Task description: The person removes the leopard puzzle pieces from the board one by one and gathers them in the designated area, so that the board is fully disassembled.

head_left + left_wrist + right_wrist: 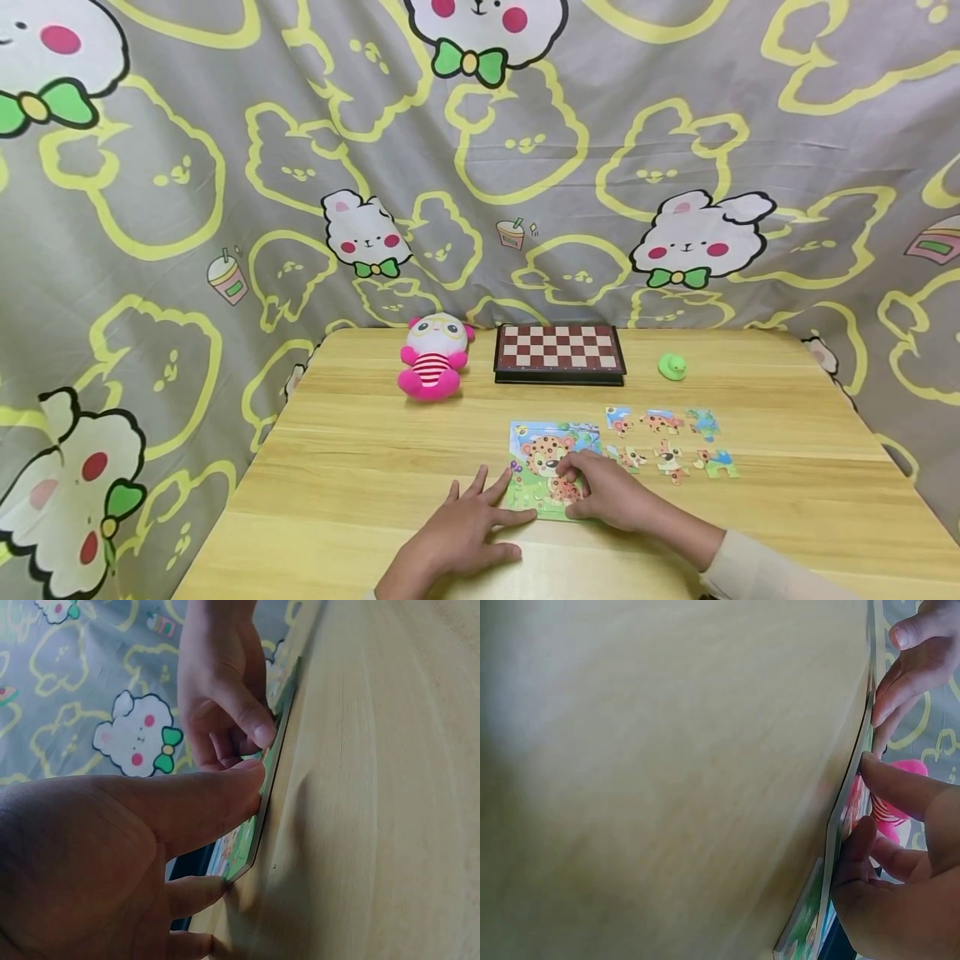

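Note:
A jigsaw puzzle board (528, 492) with a spotted leopard cub lies flat on the wooden table. My left hand (468, 525) rests at its lower left edge, fingers spread; in the left wrist view the left thumb (217, 799) lies across the board's near edge. My right hand (611, 492) is over the board's right part, fingers bent. Its thumb and index finger touch the picture with a gap between them, as the right wrist view shows at the right hand's index finger (859, 840). Part of the picture is hidden under this hand.
Several loose jigsaw pieces (670, 457) lie in two rows right of the board. Behind stand a pink and white plush toy (431, 358), a checkered chessboard box (558, 348) and a small green duck (672, 367). A patterned curtain (480, 225) borders the table's back.

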Motion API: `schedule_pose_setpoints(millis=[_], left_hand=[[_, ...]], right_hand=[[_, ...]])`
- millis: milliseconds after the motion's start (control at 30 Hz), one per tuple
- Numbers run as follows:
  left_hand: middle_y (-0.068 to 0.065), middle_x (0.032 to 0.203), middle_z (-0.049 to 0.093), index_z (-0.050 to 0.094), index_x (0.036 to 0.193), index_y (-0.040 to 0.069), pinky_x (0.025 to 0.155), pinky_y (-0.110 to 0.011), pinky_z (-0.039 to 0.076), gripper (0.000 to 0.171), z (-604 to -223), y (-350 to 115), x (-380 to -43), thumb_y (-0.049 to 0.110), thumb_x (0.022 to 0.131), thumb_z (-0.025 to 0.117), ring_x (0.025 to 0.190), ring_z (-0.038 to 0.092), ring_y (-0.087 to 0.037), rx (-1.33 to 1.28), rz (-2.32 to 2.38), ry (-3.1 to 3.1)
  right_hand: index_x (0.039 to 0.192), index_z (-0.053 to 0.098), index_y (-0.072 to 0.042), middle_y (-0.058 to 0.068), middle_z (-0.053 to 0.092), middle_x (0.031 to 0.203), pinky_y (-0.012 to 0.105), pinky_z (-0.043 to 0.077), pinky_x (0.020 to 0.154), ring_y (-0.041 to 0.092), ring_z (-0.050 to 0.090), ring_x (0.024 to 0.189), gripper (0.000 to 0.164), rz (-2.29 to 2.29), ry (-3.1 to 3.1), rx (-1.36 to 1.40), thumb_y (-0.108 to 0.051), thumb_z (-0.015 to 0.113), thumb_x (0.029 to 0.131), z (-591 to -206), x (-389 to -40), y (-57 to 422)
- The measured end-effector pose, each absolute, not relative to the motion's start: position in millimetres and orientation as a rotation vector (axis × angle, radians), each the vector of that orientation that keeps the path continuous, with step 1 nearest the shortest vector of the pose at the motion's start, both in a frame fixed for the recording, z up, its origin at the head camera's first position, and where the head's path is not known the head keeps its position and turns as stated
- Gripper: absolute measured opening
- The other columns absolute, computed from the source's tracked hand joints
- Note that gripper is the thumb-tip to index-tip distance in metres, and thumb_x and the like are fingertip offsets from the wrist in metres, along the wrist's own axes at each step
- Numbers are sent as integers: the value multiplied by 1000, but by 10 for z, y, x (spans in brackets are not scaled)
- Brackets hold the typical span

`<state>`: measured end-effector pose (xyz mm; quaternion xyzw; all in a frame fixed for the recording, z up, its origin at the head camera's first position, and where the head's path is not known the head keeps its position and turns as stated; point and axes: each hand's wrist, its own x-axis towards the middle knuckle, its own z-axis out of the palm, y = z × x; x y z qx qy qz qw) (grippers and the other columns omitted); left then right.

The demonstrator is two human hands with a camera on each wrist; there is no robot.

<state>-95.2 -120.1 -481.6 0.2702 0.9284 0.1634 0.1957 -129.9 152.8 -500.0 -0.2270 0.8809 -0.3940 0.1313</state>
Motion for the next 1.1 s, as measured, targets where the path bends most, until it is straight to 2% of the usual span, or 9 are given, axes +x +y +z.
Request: schedule_pose_setpoints(millis=[267,500,700,900,1100], left_hand=[[3,171,21,56,140,56,114,-75,25,50,-4818,-1202,-954,57,92,68,155,19,-46,761,463,2602],[4,171,22,56,139,57,114,-75,26,50,-4821,-1197,-954,57,91,68,155,19,-45,759,457,2607],[3,171,22,56,139,57,113,-75,26,50,-4832,-1199,-958,57,91,68,155,19,-45,761,454,2607],[3,171,22,56,140,57,114,-75,25,50,-4834,-1203,-953,58,92,68,155,19,-44,760,458,2600],[2,171,23,57,140,55,113,-76,25,50,-4824,-1209,-960,57,91,68,155,19,-46,761,472,2593]], right_hand=[[124,63,-5,-1,56,97,24,44,63,10,47,73,54,-1148,2556,-630,-10,88,77,-4985,-1300,1500],[123,63,-3,0,56,98,25,46,69,16,50,82,52,-1147,2562,-595,-8,87,77,-4968,-1284,1470],[112,66,-8,-1,58,98,27,48,75,17,52,89,41,-1107,2583,-605,-7,86,76,-4950,-1292,1456],[96,67,-15,-1,56,93,28,44,73,18,50,86,28,-1085,2600,-606,-9,86,76,-4956,-1315,1454],[99,70,-18,-5,58,95,26,46,74,13,52,86,26,-1113,2595,-662,-11,86,79,-4965,-1311,1487]])
